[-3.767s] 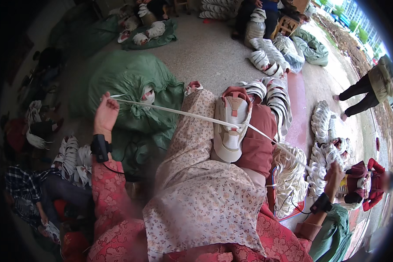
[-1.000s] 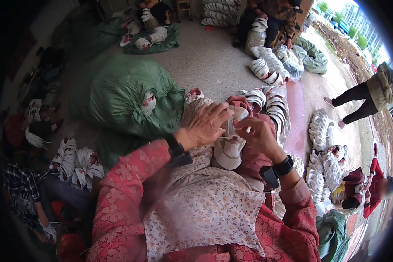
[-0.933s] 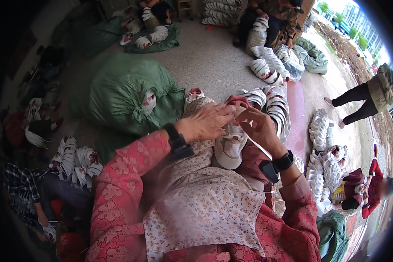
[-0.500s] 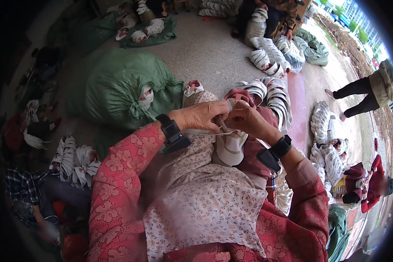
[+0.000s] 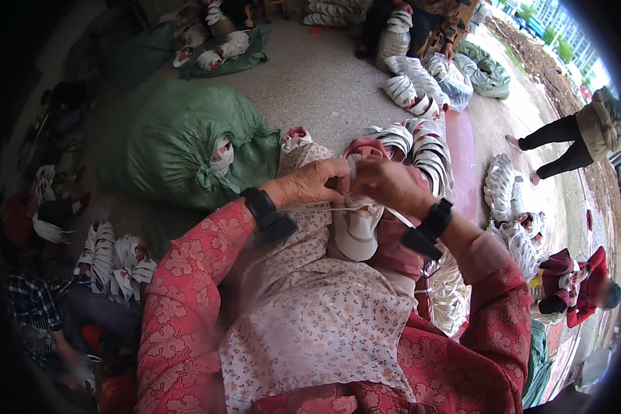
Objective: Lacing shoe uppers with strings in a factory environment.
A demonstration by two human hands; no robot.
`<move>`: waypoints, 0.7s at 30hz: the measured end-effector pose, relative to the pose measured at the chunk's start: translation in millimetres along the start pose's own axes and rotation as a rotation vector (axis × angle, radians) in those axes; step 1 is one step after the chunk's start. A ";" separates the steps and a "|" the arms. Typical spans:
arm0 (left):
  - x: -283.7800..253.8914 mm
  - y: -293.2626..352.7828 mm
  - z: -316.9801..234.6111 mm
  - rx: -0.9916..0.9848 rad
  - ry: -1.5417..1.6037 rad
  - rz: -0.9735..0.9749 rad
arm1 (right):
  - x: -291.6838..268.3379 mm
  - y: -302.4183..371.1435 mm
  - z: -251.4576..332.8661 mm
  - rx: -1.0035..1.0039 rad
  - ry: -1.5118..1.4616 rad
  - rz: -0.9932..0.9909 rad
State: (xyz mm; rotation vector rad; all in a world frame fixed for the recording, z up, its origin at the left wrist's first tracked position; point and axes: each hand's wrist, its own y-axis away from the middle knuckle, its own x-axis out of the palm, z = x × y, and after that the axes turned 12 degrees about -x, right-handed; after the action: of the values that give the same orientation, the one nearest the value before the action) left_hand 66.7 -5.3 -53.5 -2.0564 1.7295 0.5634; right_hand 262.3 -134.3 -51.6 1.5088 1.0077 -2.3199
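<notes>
Left hand (image 5: 302, 185) and right hand (image 5: 401, 190) are super close, fingers (image 5: 334, 170) bent in over the pale shoe (image 5: 355, 238), its toe poking out below them. Lace (image 5: 399, 219) trails under the right; honestly can't tell what's pinched. Green sack (image 5: 176, 141) left of the fingers.

The left grip (image 5: 310, 183) and right grip (image 5: 395, 185) are crowding together over the shoe (image 5: 354, 239), leaving scant room between them. A white lace (image 5: 399, 219) is slanting below the right grip toward the wrist, obstructing that side. Above the floral apron (image 5: 314, 324), open space is lying between the forearms. Leftward, a bulging green sack (image 5: 179, 141) is blocking low passage. Stacked white shoe parts (image 5: 432, 162) are standing in the way beyond the shoe, rightward. Farther ahead, grey floor (image 5: 307, 83) is offering a free lane past the sack.
</notes>
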 end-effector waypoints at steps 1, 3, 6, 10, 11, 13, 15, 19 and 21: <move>-0.1 -1.6 -3.5 0.006 0.001 0.006 | -15.2 12.4 -18.0 0.051 -0.059 -0.003; 1.8 -1.3 -17.1 -0.064 0.017 0.020 | -71.9 37.7 -53.2 0.442 -0.382 -0.150; 9.5 -3.2 -28.0 -0.030 -0.184 -0.017 | -121.5 64.3 -48.6 0.580 -0.567 -0.281; 21.1 -7.0 -29.9 -0.211 -0.382 -0.026 | -74.0 45.9 -3.8 0.847 -1.238 -0.429; 18.9 -7.7 -26.6 -0.207 -0.387 -0.022 | -66.2 39.8 3.0 0.796 -1.499 -0.533; 12.3 -9.9 -22.5 -0.232 -0.078 0.090 | -56.3 26.0 12.9 0.744 -1.679 -0.712; 5.5 -12.7 -26.2 -0.338 0.075 0.180 | -51.3 29.3 8.7 0.673 -1.860 -0.895; -2.9 -18.0 -30.6 -0.409 0.115 0.311 | -71.8 101.9 -71.0 0.566 -1.932 -1.001; -4.9 -25.3 -39.2 -0.452 0.102 0.359 | -108.6 186.8 -108.0 0.430 -1.610 -1.279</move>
State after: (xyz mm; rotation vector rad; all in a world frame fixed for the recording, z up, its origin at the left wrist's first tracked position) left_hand 92.9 -18.3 -16.9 -2.0914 2.2155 1.0588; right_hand 485.0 -226.8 -65.4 -1.5927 0.8673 -3.1148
